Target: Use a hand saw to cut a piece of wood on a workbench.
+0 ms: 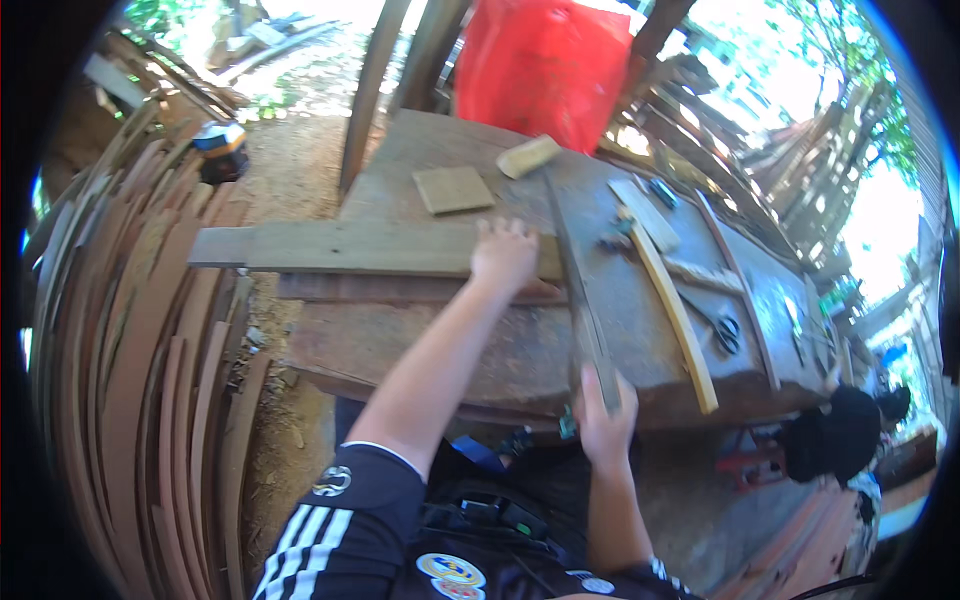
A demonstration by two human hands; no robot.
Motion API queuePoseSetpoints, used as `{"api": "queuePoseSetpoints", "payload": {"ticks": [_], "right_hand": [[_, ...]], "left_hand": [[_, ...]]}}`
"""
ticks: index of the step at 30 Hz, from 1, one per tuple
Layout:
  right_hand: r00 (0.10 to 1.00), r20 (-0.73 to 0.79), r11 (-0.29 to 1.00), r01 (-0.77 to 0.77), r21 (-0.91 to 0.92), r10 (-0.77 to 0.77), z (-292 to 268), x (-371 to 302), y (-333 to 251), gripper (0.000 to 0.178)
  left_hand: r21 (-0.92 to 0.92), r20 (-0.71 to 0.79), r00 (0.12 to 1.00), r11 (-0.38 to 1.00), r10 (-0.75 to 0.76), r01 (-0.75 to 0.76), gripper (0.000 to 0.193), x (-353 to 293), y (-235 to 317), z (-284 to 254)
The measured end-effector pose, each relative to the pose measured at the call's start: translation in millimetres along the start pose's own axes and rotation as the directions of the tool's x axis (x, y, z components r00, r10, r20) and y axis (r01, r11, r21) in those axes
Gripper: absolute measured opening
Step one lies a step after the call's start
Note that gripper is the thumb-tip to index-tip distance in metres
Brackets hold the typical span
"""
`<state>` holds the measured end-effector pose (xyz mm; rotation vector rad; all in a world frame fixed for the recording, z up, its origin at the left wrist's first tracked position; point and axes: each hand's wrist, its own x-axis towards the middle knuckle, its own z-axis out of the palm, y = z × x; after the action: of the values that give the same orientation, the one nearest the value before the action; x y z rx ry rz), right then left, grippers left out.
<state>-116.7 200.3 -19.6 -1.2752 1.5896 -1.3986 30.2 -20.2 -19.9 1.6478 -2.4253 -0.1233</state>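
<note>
Lying across the worktable (430, 345) is a long wooden board (370, 248), whose left end juts past the table edge. Over its right part, my left hand (505, 255) presses down with fingers spread. Another plank (345, 288) shows beneath the board's near edge. My right hand (607, 415), close to the table's front edge, is closed around the near end of a long, narrow saw (572, 260). The saw points away from me and crosses by the board's right end; its teeth are too blurred to make out.
A square wood piece (453, 190) and a small block (528, 157) lie farther back. To the right are a pale strip (672, 315), scissors (727, 333) and a thin stick (738, 285). Planks (130, 350) are stacked at left. A red bag (540, 75) hangs behind; a person (830, 435) is at right.
</note>
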Motion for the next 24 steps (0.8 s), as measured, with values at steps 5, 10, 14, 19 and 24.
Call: {"api": "queuePoseSetpoints", "payload": {"ticks": [5,10,14,19,24], "right_hand": [[0.999,-0.023,0.992,0.040,0.124,-0.038,-27.8,-16.8,12.5,0.029],[0.992,-0.016,0.992,0.125,-0.002,-0.125,10.5,56.3,27.4,0.032],[0.998,-0.039,0.996,0.052,0.075,-0.049,-22.4,-30.1,29.4,0.031],[0.995,-0.022,0.952,-0.088,0.293,0.099,-15.8,25.7,12.6,0.028],[0.990,-0.048,0.991,0.129,-0.040,-0.131,-12.2,28.9,62.1,0.016]], "left_hand": [[-0.032,-0.007,0.998,0.998,0.060,-0.061,0.112,2.7,21.7,-4.0],[-0.049,-0.025,1.000,0.999,0.010,-0.012,0.110,1.4,8.9,2.9],[-0.016,-0.047,0.999,1.000,0.005,-0.006,0.110,17.3,9.5,22.1],[-0.043,-0.050,0.997,0.997,0.054,-0.056,0.105,-3.8,23.1,1.9],[-0.036,-0.151,0.988,0.999,0.022,-0.028,0.100,3.3,9.1,18.5]]}}
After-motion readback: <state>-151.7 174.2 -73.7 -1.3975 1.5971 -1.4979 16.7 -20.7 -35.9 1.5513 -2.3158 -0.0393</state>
